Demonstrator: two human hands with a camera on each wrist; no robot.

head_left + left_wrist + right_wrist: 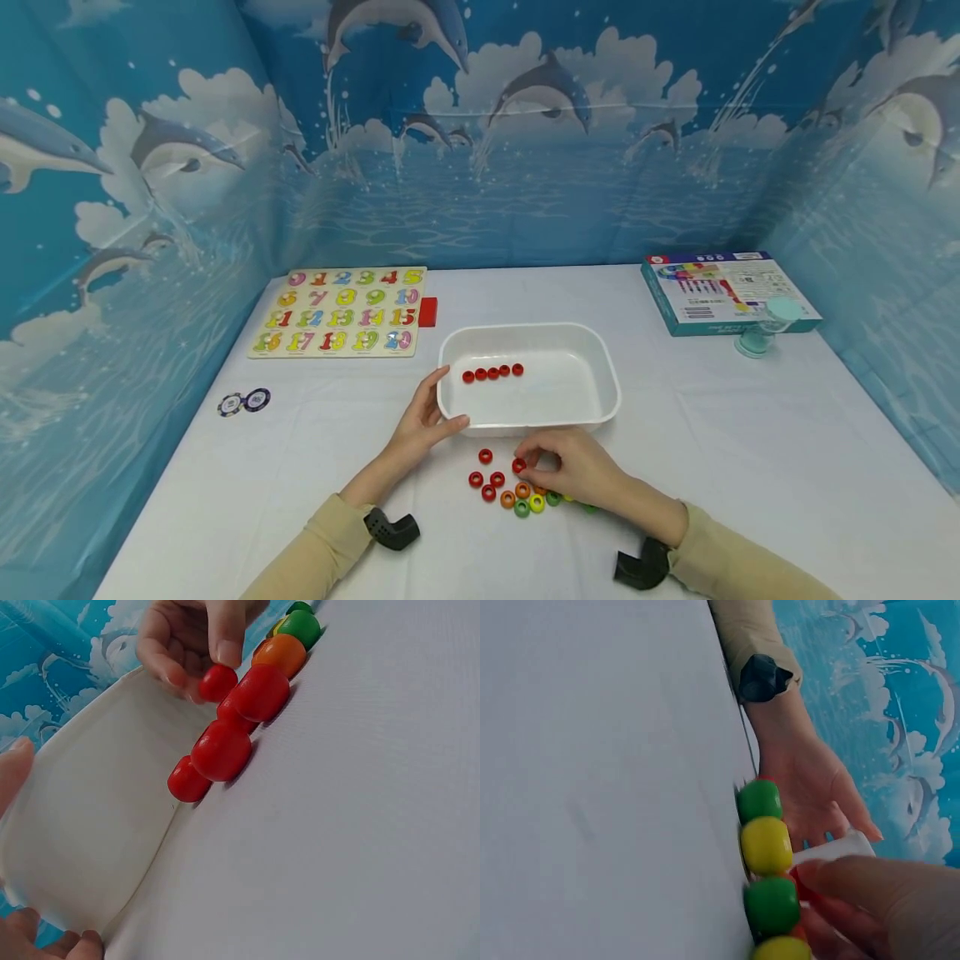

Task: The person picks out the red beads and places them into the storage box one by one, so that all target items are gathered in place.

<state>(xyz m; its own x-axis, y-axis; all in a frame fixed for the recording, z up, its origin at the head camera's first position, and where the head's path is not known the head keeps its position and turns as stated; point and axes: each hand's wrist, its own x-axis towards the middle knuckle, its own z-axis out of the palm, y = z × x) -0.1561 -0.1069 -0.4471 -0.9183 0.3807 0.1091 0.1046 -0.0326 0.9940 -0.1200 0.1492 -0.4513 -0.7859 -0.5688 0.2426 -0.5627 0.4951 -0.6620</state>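
Although partly hidden by the right hand (581, 472), a cluster of beads is spread on the near cloth (720, 475), with green (521, 508), yellow (537, 503) and orange (507, 500) ones nearest and four loose red ones (476, 479) to the left and slightly beyond. Between that hand's thumb and forefinger, a red bead (519, 466) is pinched, just short of the tray's near wall. It can be judged light, hard and smooth, hardly fragile but apt to slip or roll if loosely held; it is best taken by its rounded sides, clear of the hole. The tray (562, 387) is gripped at its near left corner by the left hand (418, 427), between thumb and curled fingers. It looks like thin plastic, likely light and easily pushed, and is best held by rim and wall. Inside, towards the left, five red beads (492, 373) are set close together in a row. Well to the left, two chips (243, 402) are laid side by side. Farther off, a number board (349, 310) is laid flat on the left, with a red block (428, 312) at its right edge. On the far right, an hourglass (753, 342) is stood by a box (720, 292); behind everything, a dolphin curtain (517, 217) is hung.
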